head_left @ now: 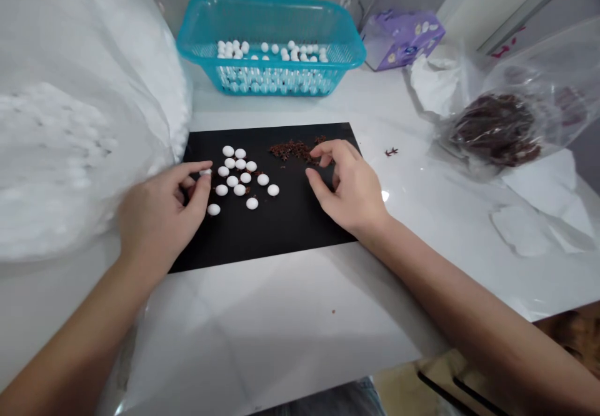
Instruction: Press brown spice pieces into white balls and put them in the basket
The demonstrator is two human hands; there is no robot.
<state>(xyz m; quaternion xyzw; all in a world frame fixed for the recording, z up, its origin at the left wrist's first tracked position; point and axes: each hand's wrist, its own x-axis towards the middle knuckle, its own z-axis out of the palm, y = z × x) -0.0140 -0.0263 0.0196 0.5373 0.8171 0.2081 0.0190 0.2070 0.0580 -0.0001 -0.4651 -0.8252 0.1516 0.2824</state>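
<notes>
The person's left hand (pixel 162 207) has a narrow grip, thumb and forefinger closed on a small white ball (pixel 205 172) at the left part of a black mat (pixel 276 235). Just beside it, the loose white balls (pixel 240 164) lie scattered on the mat, with some brown bits among them. The right hand (pixel 354 188) is over the mat's right part, its grip parted, with thumb and forefinger apart; its forefinger is next to a heap of brown pieces (pixel 288 150) near the mat's far edge. The mat lies on a glossy white desk (pixel 281 322). Behind it stands a turquoise basket (pixel 276 19) with more white balls inside, and a purple box (pixel 407 38) is near the basket's right end. A big white bag (pixel 84 128) bulges at the left. On the right, one brown sprig (pixel 391 152) lies apart from the heap, and a clear bag (pixel 497 128) holds dark brown stuff.
</notes>
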